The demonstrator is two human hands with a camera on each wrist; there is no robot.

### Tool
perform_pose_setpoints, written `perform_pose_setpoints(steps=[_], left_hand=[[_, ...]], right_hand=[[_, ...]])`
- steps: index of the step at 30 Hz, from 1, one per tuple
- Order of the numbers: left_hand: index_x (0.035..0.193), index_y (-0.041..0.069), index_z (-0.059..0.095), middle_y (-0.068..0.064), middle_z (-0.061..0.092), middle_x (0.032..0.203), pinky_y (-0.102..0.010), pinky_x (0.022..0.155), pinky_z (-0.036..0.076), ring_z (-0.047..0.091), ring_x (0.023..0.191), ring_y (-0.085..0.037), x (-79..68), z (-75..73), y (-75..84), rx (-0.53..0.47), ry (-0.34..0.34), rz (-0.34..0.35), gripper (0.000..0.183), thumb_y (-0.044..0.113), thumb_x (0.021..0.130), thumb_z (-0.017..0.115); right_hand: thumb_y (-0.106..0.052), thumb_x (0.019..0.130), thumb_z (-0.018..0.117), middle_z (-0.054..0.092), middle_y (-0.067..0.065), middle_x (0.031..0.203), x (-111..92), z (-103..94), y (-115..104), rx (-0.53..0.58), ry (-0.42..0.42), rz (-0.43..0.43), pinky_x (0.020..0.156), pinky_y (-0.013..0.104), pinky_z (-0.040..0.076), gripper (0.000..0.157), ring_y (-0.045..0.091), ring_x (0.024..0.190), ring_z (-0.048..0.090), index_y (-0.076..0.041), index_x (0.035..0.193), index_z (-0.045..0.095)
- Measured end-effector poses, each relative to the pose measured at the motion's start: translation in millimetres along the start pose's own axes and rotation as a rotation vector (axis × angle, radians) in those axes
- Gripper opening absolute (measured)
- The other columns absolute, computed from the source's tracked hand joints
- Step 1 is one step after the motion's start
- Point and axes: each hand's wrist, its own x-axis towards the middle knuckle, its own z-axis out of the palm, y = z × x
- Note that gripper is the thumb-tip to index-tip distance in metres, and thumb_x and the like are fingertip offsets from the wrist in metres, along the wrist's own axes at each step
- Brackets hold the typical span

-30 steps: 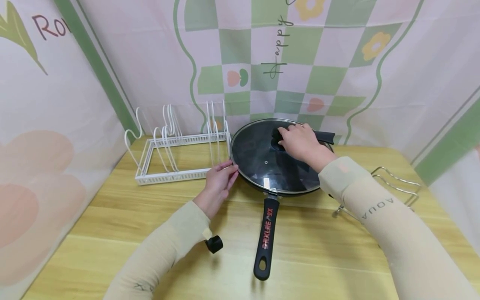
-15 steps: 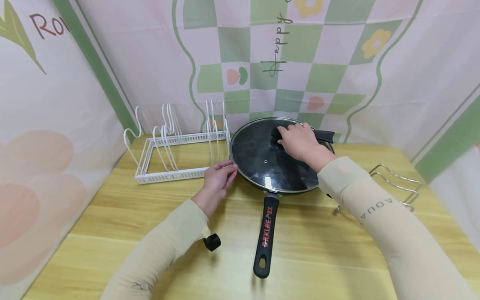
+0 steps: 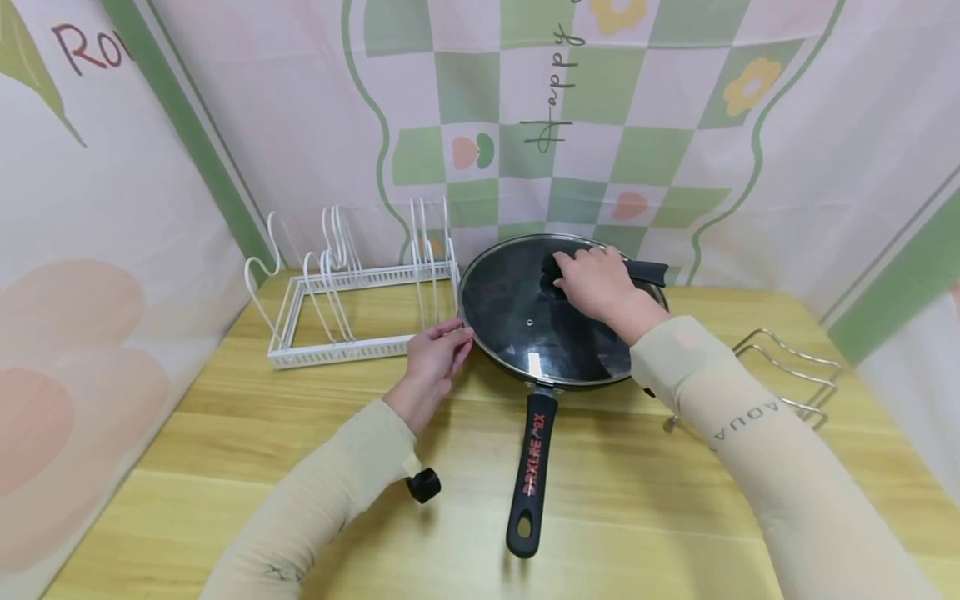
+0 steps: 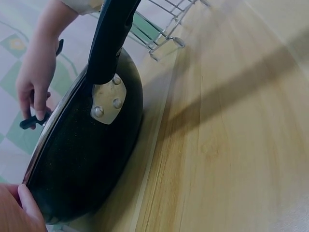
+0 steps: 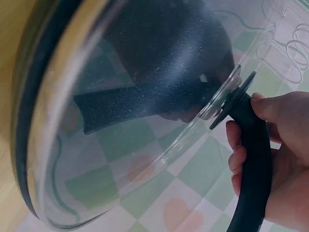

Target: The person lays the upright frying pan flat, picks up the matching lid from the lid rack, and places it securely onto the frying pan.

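A black frying pan (image 3: 532,467), its long handle pointing toward me, is at the middle of the table with a glass lid (image 3: 510,300) over its mouth. In the head view my right hand (image 3: 596,283) grips the lid's black handle (image 3: 648,273); the right wrist view shows the fingers wrapped round that handle (image 5: 256,159). At the pan's left side, my left hand (image 3: 435,358) pinches at the rim with thumb and fingertips. From the left wrist view, its fingers (image 4: 31,208) lie right at the metal lid edge and the pan's dark side (image 4: 91,150).
Left of the pan stands a white rack (image 3: 352,350) with upright wire dividers, close to the left hand. A chrome wire rack (image 3: 795,367) lies to the right, partly behind the right sleeve. A patterned curtain (image 3: 675,167) hangs behind the wooden table (image 3: 420,550).
Both hands keep their places on the pan and lid. The right forearm has shifted slightly left, and the whole head view has moved a little.
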Motion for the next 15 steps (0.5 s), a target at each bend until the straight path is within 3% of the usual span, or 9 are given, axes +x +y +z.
perform_pose_setpoints(steps=[15], left_hand=[[0.117,-0.010,0.066,-0.009,0.068,0.085,-0.017,0.066,0.056,0.065,0.066,-0.008,-2.6,-0.6,3.8,0.010,-0.013,-0.016,0.028,-0.015,0.090,0.066]], right_hand=[[-0.023,0.106,0.057,0.059,0.030,0.131,-2.0,1.9,1.6,0.000,0.019,-0.013,0.101,0.061,0.041,0.047,0.047,0.121,0.055,0.005,0.143,0.053]])
